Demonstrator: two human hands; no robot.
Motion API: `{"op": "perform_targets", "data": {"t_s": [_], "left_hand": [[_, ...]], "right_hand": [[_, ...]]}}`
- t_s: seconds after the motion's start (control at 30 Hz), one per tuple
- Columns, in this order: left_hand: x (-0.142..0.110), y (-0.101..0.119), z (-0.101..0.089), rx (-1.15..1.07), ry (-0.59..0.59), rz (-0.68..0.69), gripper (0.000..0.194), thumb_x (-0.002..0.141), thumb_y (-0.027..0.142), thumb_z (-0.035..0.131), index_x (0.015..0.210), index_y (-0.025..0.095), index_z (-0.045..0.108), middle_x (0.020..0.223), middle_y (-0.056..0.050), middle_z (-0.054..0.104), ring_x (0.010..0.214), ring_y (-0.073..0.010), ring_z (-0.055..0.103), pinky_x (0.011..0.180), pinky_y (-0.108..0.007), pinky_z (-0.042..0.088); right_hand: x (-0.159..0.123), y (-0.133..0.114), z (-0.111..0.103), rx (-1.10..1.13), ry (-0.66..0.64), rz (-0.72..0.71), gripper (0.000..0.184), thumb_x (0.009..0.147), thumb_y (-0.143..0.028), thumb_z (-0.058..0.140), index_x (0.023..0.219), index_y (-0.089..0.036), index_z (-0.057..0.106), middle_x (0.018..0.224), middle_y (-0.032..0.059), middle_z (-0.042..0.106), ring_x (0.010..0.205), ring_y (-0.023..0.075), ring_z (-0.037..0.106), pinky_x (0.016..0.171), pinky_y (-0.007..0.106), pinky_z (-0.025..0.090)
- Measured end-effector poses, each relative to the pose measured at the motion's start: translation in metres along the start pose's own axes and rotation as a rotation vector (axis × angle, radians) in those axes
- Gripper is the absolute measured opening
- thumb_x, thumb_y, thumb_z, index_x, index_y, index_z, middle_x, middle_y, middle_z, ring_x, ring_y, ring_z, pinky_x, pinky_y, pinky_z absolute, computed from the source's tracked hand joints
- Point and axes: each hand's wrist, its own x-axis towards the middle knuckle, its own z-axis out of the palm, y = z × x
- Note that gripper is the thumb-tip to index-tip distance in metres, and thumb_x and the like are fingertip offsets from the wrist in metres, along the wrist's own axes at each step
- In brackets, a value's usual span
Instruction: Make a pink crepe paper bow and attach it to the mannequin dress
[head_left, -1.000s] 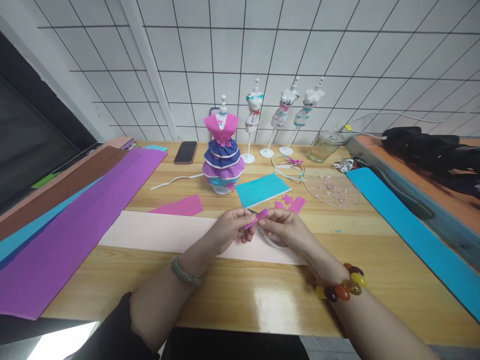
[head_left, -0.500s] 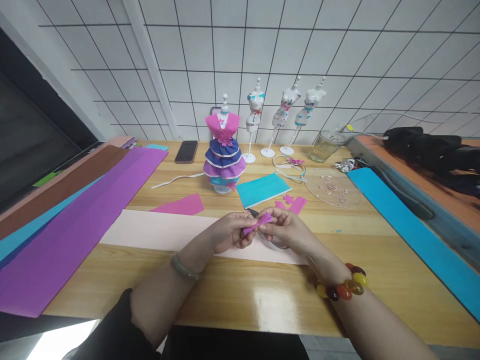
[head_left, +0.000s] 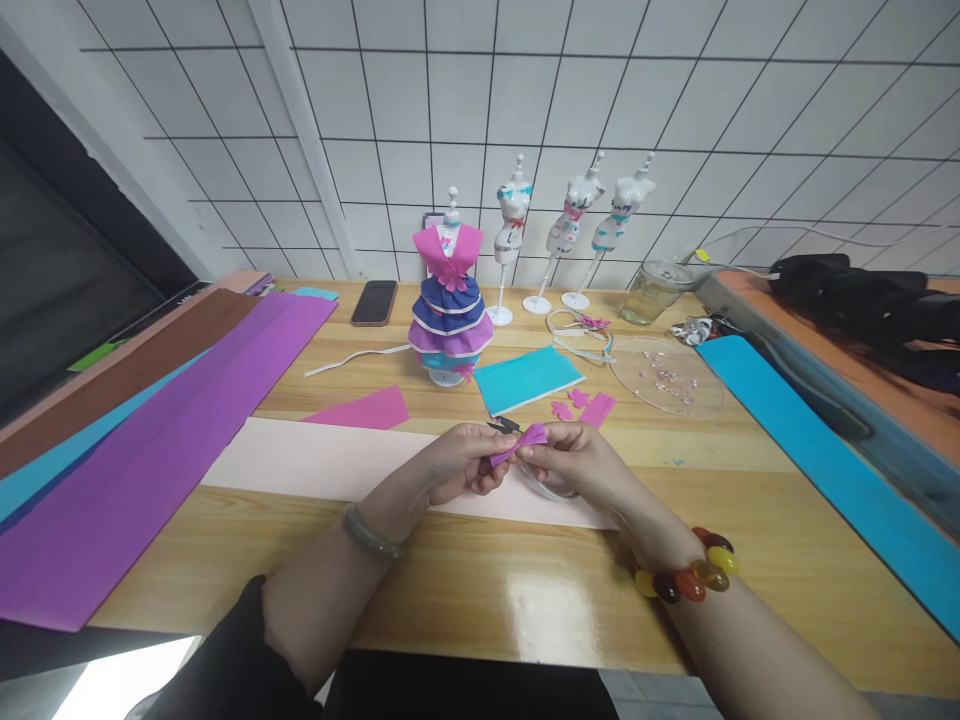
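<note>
A small purple-pink bow (head_left: 531,437), pinched narrow at its middle, is held between my two hands above the table. My left hand (head_left: 466,465) grips its left side between thumb and fingers. On the other side, the fingertips of my right hand (head_left: 568,458) pinch it near the centre. Beneath the hands lies a long pale pink paper strip (head_left: 315,462). Dark scissors (head_left: 504,426), partly hidden, rest just behind the bow. A clear round object (head_left: 551,487) shows partly under my right hand.
A mannequin in a ruffled paper dress (head_left: 450,310) stands behind, beside several bare mannequins (head_left: 513,225). A turquoise paper piece (head_left: 529,380), pink cut-outs (head_left: 577,398), a clear plate of gems (head_left: 667,378) and a glass jar (head_left: 654,295) lie around. Purple sheets (head_left: 165,440) line the left.
My hands stay almost in place around the bow, whose right side shows a little more spread. The scissors behind it are more visible.
</note>
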Motion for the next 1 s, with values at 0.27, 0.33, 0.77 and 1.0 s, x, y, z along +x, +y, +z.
{"op": "perform_targets", "data": {"t_s": [0.27, 0.33, 0.77, 1.0], "left_hand": [[0.0001, -0.0017, 0.0002, 0.028, 0.026, 0.021, 0.031, 0.072, 0.042, 0.061, 0.068, 0.013, 0.051, 0.051, 0.004, 0.045, 0.039, -0.0035, 0.038, 0.037, -0.017, 0.018], [0.0015, -0.0025, 0.0001, 0.084, 0.064, 0.086, 0.030, 0.072, 0.042, 0.061, 0.070, 0.015, 0.050, 0.052, 0.004, 0.046, 0.040, -0.0042, 0.040, 0.037, -0.017, 0.021], [-0.0021, -0.0015, 0.0075, 0.810, 0.368, 0.665, 0.022, 0.082, 0.031, 0.049, 0.075, 0.016, 0.063, 0.070, -0.002, 0.056, 0.070, -0.0134, 0.052, 0.066, -0.024, 0.040], [-0.0013, -0.0053, 0.0059, 1.085, 0.347, 0.810, 0.022, 0.083, 0.026, 0.046, 0.095, 0.018, 0.064, 0.090, -0.008, 0.064, 0.087, -0.0180, 0.057, 0.080, -0.029, 0.041]], "right_hand": [[-0.0005, -0.0049, 0.0017, 0.007, -0.022, -0.048, 0.020, 0.070, -0.035, 0.067, 0.069, -0.015, 0.064, 0.051, -0.0043, 0.052, 0.041, 0.0034, 0.036, 0.039, 0.019, 0.019], [-0.0004, -0.0053, 0.0019, 0.010, -0.018, -0.056, 0.018, 0.071, -0.033, 0.067, 0.070, -0.015, 0.064, 0.051, -0.0043, 0.053, 0.042, 0.0035, 0.037, 0.039, 0.019, 0.020], [0.0005, -0.0039, 0.0029, 0.023, 0.051, 0.009, 0.022, 0.070, -0.036, 0.066, 0.067, -0.015, 0.062, 0.050, -0.0042, 0.052, 0.038, 0.0029, 0.033, 0.037, 0.019, 0.017], [0.0028, -0.0028, 0.0026, 0.089, 0.112, 0.074, 0.029, 0.065, -0.041, 0.068, 0.070, -0.014, 0.061, 0.047, -0.0043, 0.052, 0.035, 0.0024, 0.032, 0.036, 0.018, 0.016]]}}
